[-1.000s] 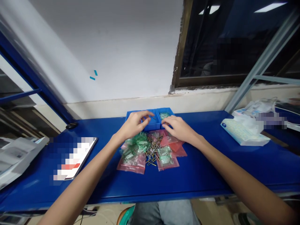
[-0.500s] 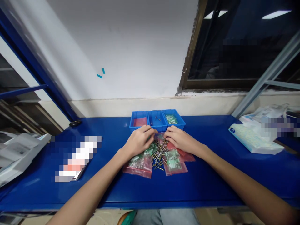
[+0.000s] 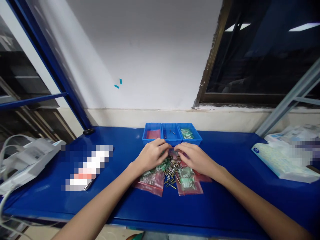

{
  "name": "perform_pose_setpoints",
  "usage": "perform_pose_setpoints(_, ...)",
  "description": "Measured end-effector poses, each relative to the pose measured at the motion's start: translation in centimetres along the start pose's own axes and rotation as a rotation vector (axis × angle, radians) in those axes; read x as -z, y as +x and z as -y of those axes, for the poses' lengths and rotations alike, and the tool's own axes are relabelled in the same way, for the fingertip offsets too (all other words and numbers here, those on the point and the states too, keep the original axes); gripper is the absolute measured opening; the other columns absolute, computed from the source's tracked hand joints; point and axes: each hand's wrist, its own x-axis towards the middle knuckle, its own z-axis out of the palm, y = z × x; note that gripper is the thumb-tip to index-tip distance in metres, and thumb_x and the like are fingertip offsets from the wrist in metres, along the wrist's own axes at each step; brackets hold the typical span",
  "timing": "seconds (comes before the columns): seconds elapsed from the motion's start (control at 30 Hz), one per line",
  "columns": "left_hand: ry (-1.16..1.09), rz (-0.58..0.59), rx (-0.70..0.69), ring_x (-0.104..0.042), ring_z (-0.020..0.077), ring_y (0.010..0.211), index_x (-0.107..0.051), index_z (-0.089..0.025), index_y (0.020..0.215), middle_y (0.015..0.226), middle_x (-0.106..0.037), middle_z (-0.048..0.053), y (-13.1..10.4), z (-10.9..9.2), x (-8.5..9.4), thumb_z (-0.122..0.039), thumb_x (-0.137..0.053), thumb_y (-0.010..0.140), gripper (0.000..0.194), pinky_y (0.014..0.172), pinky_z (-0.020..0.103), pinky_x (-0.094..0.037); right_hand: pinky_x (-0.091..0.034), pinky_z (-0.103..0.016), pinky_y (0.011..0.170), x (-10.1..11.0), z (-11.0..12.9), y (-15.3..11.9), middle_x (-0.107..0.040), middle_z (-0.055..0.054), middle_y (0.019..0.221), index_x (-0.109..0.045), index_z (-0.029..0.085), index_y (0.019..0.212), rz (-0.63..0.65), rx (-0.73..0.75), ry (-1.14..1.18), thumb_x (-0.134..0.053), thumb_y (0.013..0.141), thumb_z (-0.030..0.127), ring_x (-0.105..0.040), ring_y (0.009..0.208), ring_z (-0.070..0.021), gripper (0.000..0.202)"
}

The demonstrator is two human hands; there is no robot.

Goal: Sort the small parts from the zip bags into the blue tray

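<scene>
Behind a heap of small metal pins (image 3: 171, 172), my left hand (image 3: 153, 154) and my right hand (image 3: 194, 156) nearly meet. The fingers of both are curled and pinched near the top edge of a pink bag; what they hold is too small to make out. A pink bag with clear and green pieces (image 3: 153, 182) lies below my left hand, and another pink bag with green pieces (image 3: 187, 180) below my right. Just beyond my hands stand three joined blue bins: the left with pink bags (image 3: 153, 134), the middle with a few pins (image 3: 172, 132), the right with green pieces (image 3: 187, 133).
On the blue table (image 3: 120, 200), a blurred-out flat object (image 3: 90, 168) lies left of my arm. White trays with cables (image 3: 32, 160) stand at the far left. A tissue pack (image 3: 280, 163) and plastic bags (image 3: 290, 140) are at the right.
The view has shifted, so the table and bins appear slightly lower and further right. My right hand's fingers have come closer to my left hand's.
</scene>
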Motion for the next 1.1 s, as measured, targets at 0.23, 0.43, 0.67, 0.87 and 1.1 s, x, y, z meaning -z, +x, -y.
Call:
perform_pose_setpoints(0.23, -0.009, 0.036, -0.007, -0.06, 0.0205, 0.09, -0.066, -0.014, 0.104, 0.095, -0.063, 0.008, 0.0, -0.4, 0.0, -0.028, -0.046, 0.101, 0.024, 0.08, 0.035, -0.052, -0.043, -0.031, 0.067, 0.5, 1.2, 0.2, -0.064, -0.004, 0.083, -0.055, 0.021, 0.091, -0.063, -0.077, 0.094, -0.045, 0.096, 0.021, -0.059, 0.071, -0.0172, 0.011)
perform_pose_setpoints(0.43, 0.007, 0.047, -0.019, -0.057, 0.0195, 0.087, -0.066, -0.014, 0.1, 0.091, -0.061, 0.006, 0.1, -0.7, -0.1, -0.037, -0.048, 0.102, 0.029, 0.077, 0.033, -0.049, -0.043, -0.03, 0.073, 0.6, 2.1, 0.3, -0.065, -0.002, 0.087, -0.058, 0.02, 0.087, -0.217, -0.069, 0.179, -0.053, 0.095, 0.019, -0.059, 0.079, -0.0161, 0.01)
perform_pose_setpoints(0.67, -0.062, 0.009, -0.047, -0.055, 0.018, 0.082, -0.066, -0.014, 0.096, 0.084, -0.059, 0.005, 0.3, -1.1, -0.1, -0.029, -0.044, 0.103, 0.027, 0.077, 0.032, -0.047, -0.044, -0.028, 0.071, 0.5, 2.2, 0.5, -0.067, 0.0, 0.083, -0.064, 0.021, 0.084, -0.258, -0.124, 0.29, -0.059, 0.093, 0.024, -0.061, 0.076, -0.0144, 0.01)
perform_pose_setpoints(0.87, -0.126, -0.025, -0.004, -0.058, 0.0186, 0.087, -0.066, -0.014, 0.095, 0.089, -0.063, 0.006, 0.3, -0.8, 0.0, -0.027, -0.049, 0.101, 0.022, 0.08, 0.034, -0.049, -0.043, -0.028, 0.071, 0.4, 1.8, 0.6, -0.068, -0.001, 0.083, -0.066, 0.02, 0.085, -0.238, -0.116, 0.202, -0.056, 0.094, 0.024, -0.061, 0.075, -0.0151, 0.014)
perform_pose_setpoints(1.1, -0.22, -0.152, 0.02, -0.06, 0.0167, 0.086, -0.064, -0.016, 0.099, 0.093, -0.066, 0.005, 0.4, -0.4, 0.0, -0.027, -0.053, 0.101, 0.016, 0.079, 0.033, -0.051, -0.043, -0.029, 0.074, -0.1, 1.3, 0.5, -0.069, -0.002, 0.083, -0.067, 0.02, 0.083, -0.189, -0.103, 0.174, -0.055, 0.095, 0.026, -0.062, 0.078, -0.0163, 0.018)
